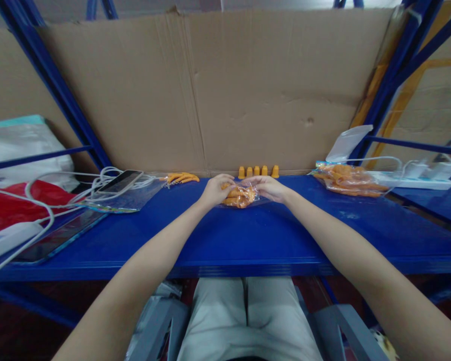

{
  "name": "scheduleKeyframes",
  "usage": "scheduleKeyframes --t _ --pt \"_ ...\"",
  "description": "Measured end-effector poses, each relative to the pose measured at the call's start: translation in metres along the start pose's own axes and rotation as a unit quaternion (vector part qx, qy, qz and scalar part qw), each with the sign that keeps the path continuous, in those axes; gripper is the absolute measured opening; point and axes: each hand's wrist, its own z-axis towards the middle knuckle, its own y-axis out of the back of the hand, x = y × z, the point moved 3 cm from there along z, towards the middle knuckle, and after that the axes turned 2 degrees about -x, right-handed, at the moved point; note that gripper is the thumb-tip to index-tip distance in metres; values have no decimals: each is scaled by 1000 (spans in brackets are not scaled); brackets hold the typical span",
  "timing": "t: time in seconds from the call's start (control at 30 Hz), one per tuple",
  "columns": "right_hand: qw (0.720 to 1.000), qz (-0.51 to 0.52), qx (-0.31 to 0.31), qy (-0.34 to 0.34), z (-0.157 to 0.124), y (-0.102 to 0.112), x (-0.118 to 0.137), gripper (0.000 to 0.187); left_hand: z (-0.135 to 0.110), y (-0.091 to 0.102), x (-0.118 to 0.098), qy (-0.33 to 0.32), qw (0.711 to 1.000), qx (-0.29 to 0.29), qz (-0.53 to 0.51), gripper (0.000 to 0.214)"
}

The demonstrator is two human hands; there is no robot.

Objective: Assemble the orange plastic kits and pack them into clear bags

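Toward twelve o'clock, a tall cardboard sheet (248,90) is stood behind the blue tabletop (240,240). At three o'clock, a larger bag of orange pieces (346,181) is laid near the rear edge. At the dial's centre, a smaller clear bag of orange pieces (239,198) is gripped by the left hand (216,190) at nine and the right hand (271,187) at three. Just beyond, toward one, five orange caps (256,171) are lined up.
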Motion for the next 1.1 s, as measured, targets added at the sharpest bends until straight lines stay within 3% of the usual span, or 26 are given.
scheduleKeyframes --t 0.4,0.47,0.57,0.67,0.77,0.93,1.1 --pt "1000 24 1 17 -2 -13 -3 30 -1 -3 4 25 996 -13 -79 8" --pt "1000 23 -7 5 -2 -10 -4 35 1 -2 7 63 994 -22 -91 8" --pt "999 -16 -38 -16 1 -3 -6 38 2 1 13 176 978 -39 -102 13" --pt "992 -98 -75 -22 3 5 -5 30 1 8 20 301 948 -62 -84 17" --pt "984 -162 -66 -21 2 11 -2 22 -1 17 23 381 920 -68 -58 14" --pt "980 -180 37 -81 -5 13 -2 26 -5 25 22 456 888 -15 -50 12" --pt "978 -170 62 -108 -8 11 -3 41 -7 25 16 454 889 21 -54 21"
